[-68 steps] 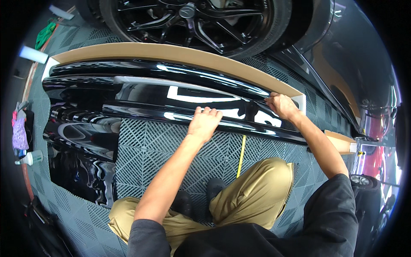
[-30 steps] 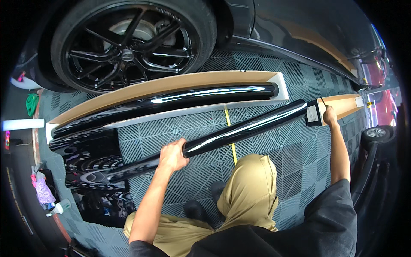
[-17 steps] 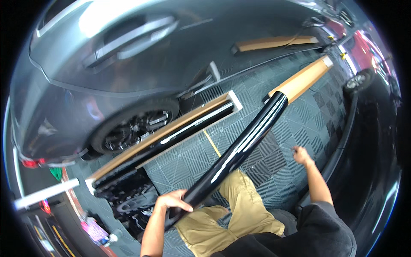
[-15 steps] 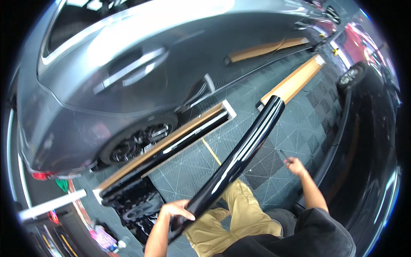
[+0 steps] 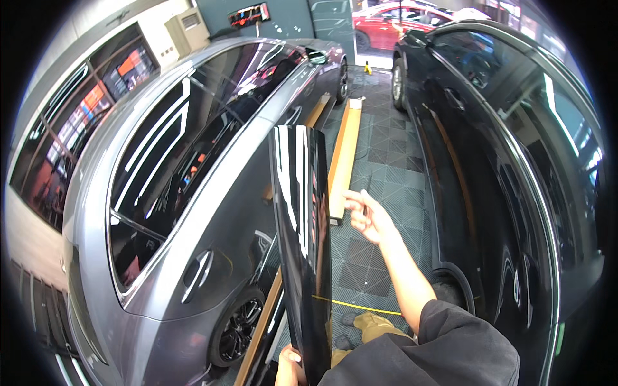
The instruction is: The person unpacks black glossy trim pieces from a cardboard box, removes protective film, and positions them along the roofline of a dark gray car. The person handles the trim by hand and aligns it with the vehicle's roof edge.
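A long, glossy black trim panel (image 5: 299, 212) stands almost upright before me, its curved face catching white light streaks. My left hand (image 5: 291, 361) grips its lower end, thumb on the edge. Raised beside the panel's right edge is my right hand (image 5: 367, 217), apart from it. The fingers of that hand are curled together, with a thin dark sliver showing at the tips. What that sliver is I cannot make out.
A grey car (image 5: 193, 257) stands close on the left, a black car (image 5: 508, 193) on the right. Long open cardboard boxes (image 5: 344, 154) lie on the tiled floor (image 5: 380, 270) between them. A yellow line (image 5: 360, 305) crosses the floor. Farther off is a red car (image 5: 393, 26).
The black panel has swung from a slant to nearly upright. My right hand has risen from low on the right to beside the panel. My view has lifted toward the far end.
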Action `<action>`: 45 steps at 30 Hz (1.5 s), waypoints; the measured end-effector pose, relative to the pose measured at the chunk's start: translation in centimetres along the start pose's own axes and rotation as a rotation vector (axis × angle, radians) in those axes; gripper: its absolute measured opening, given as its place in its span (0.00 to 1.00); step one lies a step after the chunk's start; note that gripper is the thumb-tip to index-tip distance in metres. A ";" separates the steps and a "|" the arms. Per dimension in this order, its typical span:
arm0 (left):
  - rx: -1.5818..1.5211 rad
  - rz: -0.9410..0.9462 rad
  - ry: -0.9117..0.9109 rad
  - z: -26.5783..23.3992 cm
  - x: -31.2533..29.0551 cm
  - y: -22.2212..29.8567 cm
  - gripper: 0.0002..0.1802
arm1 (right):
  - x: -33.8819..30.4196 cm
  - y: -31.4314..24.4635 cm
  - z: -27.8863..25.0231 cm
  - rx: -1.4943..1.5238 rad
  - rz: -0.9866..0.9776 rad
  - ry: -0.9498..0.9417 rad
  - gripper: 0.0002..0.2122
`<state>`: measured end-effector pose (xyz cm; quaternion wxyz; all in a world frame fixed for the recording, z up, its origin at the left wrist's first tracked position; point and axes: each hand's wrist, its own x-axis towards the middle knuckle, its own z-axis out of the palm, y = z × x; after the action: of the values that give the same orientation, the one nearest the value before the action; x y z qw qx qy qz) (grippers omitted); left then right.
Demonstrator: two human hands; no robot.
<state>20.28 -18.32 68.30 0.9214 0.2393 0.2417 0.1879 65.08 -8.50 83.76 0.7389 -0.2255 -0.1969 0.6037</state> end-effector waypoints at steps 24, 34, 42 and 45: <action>0.668 0.350 0.095 9.6 -7.3 7.8 0.31 | -5.3 -8.5 23.2 -0.812 -0.705 0.152 0.12; 0.870 0.697 0.123 14.5 -3.0 13.1 0.29 | -7.2 -16.3 29.0 -1.009 -1.090 0.083 0.09; 0.574 0.521 -0.130 20.5 10.6 17.3 0.26 | -7.1 -21.4 25.9 -1.059 -1.137 0.369 0.14; 0.374 0.466 -0.192 22.5 17.4 19.3 0.21 | -11.4 -18.1 18.2 -0.822 -0.916 0.376 0.13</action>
<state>42.07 -2.44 89.66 0.8121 0.4704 0.1226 0.3228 67.20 -21.02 108.84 0.7970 -0.4854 -0.3556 0.0523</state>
